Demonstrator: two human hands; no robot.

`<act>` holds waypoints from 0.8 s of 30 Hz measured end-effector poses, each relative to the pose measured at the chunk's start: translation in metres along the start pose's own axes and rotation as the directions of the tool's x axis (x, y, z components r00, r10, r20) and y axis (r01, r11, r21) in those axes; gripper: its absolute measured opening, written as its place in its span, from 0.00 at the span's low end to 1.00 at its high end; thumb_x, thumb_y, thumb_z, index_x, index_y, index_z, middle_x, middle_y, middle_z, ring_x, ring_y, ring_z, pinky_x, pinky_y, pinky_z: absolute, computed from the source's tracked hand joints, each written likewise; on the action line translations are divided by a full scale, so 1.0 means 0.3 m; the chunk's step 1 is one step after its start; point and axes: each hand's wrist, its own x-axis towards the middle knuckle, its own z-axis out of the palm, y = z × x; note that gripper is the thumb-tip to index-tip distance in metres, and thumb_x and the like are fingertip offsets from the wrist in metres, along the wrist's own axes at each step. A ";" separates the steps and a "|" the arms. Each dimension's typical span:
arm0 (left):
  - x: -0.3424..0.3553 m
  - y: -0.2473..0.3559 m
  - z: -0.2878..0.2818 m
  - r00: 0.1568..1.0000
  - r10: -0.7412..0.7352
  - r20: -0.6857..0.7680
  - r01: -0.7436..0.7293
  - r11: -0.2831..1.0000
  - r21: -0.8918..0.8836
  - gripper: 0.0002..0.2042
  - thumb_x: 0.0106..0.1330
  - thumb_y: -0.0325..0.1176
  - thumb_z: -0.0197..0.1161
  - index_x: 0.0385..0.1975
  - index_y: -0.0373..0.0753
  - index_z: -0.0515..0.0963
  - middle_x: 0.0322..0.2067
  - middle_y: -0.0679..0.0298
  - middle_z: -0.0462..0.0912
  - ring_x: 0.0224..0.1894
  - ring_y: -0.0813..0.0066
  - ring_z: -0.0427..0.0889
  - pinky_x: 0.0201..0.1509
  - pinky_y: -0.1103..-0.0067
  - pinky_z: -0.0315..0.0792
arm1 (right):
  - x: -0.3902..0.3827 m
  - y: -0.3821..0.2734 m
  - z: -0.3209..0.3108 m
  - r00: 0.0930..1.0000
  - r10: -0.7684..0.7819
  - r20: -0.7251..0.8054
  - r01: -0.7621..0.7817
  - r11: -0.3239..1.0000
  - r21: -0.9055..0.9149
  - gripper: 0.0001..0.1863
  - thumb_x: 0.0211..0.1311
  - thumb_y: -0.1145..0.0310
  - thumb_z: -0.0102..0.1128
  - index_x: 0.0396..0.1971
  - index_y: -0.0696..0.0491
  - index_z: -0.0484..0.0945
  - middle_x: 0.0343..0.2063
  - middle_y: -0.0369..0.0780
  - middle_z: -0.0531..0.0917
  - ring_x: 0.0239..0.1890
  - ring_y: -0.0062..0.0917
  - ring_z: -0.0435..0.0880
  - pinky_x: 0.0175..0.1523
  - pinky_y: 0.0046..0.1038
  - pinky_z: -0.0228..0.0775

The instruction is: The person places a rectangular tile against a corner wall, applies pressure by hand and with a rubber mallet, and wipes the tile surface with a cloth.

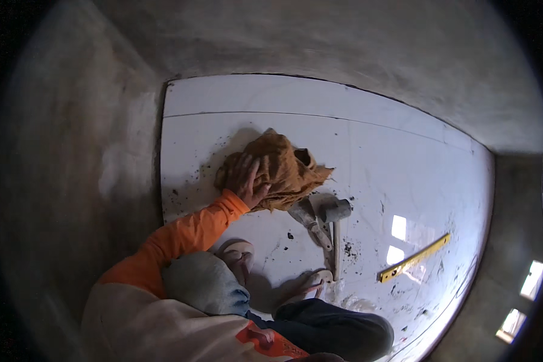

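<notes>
One rough grey plaster wall (72, 157) bounds the scene on the left, leaving the arm in its bright orange sleeve (190, 232) to reach forward beside it. The bare left hand (245, 181) lies palm down, fingers a little spread, on the left side of a crumpled brown cloth (280, 166), apparently bearing on it to press it against the glossy white tiled floor (380, 163). I cannot make out the right hand. Dark crumbs of grit (193, 163) lie left of the cloth. Nearer the body, two sandalled feet (238, 256) stand on the tiles, limiting room there. A grey, flat-bladed metal trowel (318, 234) lies against or just beside the cloth's near edge, then a mallet with a grey head and pale handle (336, 211); both obstruct that side, though probably left there for easy reach. Farther right, a straight yellow spirit level (414, 258) lies diagonally, well apart from the cloth.
</notes>
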 end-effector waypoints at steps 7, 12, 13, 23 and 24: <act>0.083 0.107 -0.004 0.988 0.132 -0.075 -0.127 0.989 0.071 0.27 0.55 0.47 0.58 0.52 0.37 0.66 0.54 0.48 0.65 0.60 0.47 0.59 0.63 0.56 0.52 | -0.025 0.119 -0.029 0.994 0.110 -0.011 -0.110 0.990 -0.088 0.27 0.58 0.49 0.53 0.48 0.56 0.70 0.37 0.50 0.77 0.41 0.40 0.77 0.47 0.39 0.69; 0.073 -0.018 0.013 0.983 0.174 0.062 -0.145 0.935 -0.324 0.17 0.56 0.44 0.59 0.37 0.39 0.71 0.40 0.57 0.73 0.41 0.60 0.72 0.47 0.70 0.69 | -0.176 0.288 -0.305 0.974 0.225 0.011 -0.208 0.915 -0.346 0.27 0.57 0.50 0.54 0.49 0.56 0.70 0.36 0.49 0.78 0.40 0.39 0.77 0.46 0.39 0.69; 0.055 -0.082 -0.005 0.984 0.104 0.144 -0.031 0.899 -0.436 0.20 0.61 0.47 0.55 0.45 0.38 0.68 0.42 0.58 0.73 0.45 0.64 0.73 0.49 0.72 0.70 | -0.152 0.276 -0.363 0.977 0.214 -0.003 -0.199 0.903 -0.381 0.27 0.57 0.50 0.54 0.49 0.56 0.70 0.36 0.49 0.78 0.40 0.38 0.77 0.46 0.38 0.69; 0.053 0.000 0.083 0.932 -0.248 0.264 0.362 0.640 -0.678 0.22 0.54 0.17 0.45 0.52 0.33 0.67 0.48 0.55 0.73 0.48 0.72 0.72 0.51 0.77 0.69 | 0.481 -0.587 -0.217 0.683 -0.572 0.455 0.712 0.658 -0.243 0.30 0.55 0.50 0.59 0.52 0.55 0.68 0.39 0.51 0.77 0.43 0.45 0.75 0.50 0.39 0.67; -0.003 0.002 0.066 0.884 -0.352 0.309 0.464 0.563 -0.684 0.22 0.55 0.18 0.46 0.52 0.33 0.67 0.48 0.55 0.73 0.47 0.72 0.73 0.50 0.77 0.69 | 0.495 -0.603 -0.138 0.698 -0.457 0.552 0.636 0.749 -0.184 0.29 0.56 0.50 0.57 0.51 0.55 0.69 0.39 0.51 0.77 0.44 0.44 0.75 0.50 0.39 0.67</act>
